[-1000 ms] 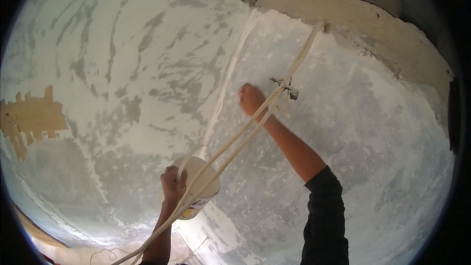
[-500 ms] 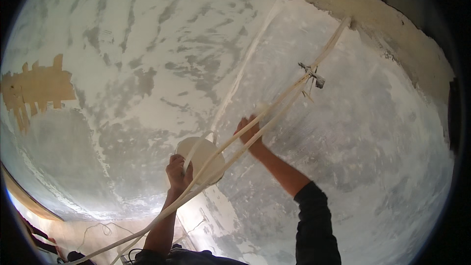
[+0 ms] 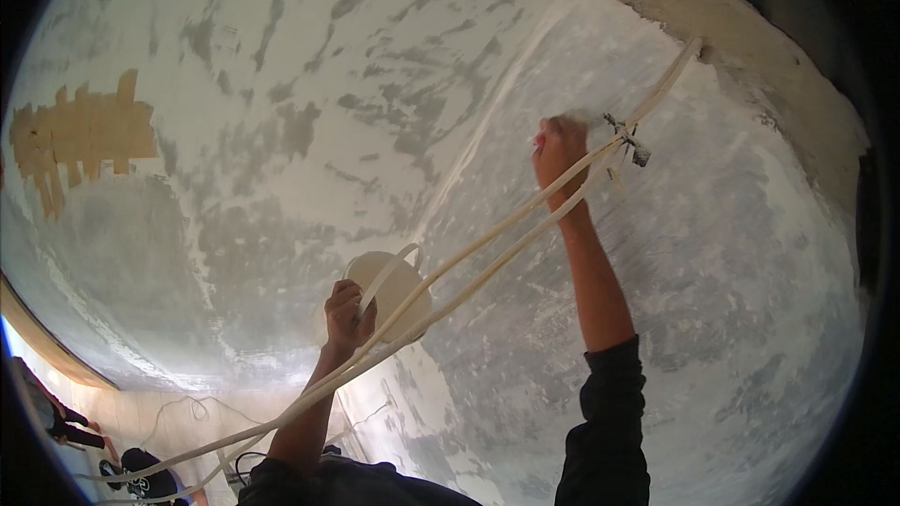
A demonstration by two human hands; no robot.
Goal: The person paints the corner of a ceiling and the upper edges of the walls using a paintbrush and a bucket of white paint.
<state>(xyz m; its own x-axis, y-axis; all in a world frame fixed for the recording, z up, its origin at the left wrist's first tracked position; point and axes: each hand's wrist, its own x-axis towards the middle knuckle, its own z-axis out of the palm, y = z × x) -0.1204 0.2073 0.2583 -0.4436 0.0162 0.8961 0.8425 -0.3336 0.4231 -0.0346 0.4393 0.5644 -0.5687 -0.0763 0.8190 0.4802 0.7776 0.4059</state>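
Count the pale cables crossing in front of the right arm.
2 visible: the upper cable crosses just below the right hand, the lower cable farther down the forearm. Others may be hidden where they bunch by the dark strip.

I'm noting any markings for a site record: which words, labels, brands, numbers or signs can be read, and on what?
None can be read.
Dark fabric, lower left: white marks, too small and blurred.
White bucket: no print shows.
Plastered wall: no lettering shows.
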